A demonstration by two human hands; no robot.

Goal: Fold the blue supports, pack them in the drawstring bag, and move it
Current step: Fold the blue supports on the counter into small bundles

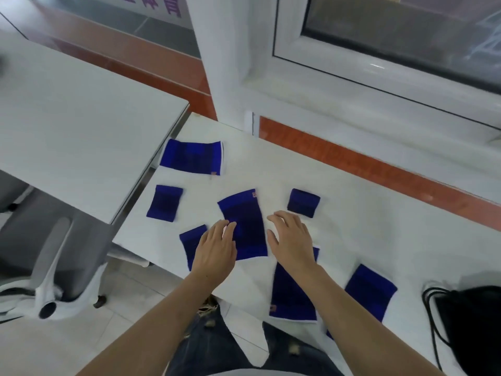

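Left hand (215, 249) spread flat at the centre support's (248, 226) left edge, holding nothing. Right hand (291, 240) open too, at its right edge. Bare worktop (352, 226) right of them; bag (471, 321) lower right corner.

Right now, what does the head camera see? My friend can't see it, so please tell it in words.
Two open hands, the left hand and right hand, reach over a blue support in the middle of a white table. Six more blue supports lie spread around it, and a black drawstring bag sits at the right edge.
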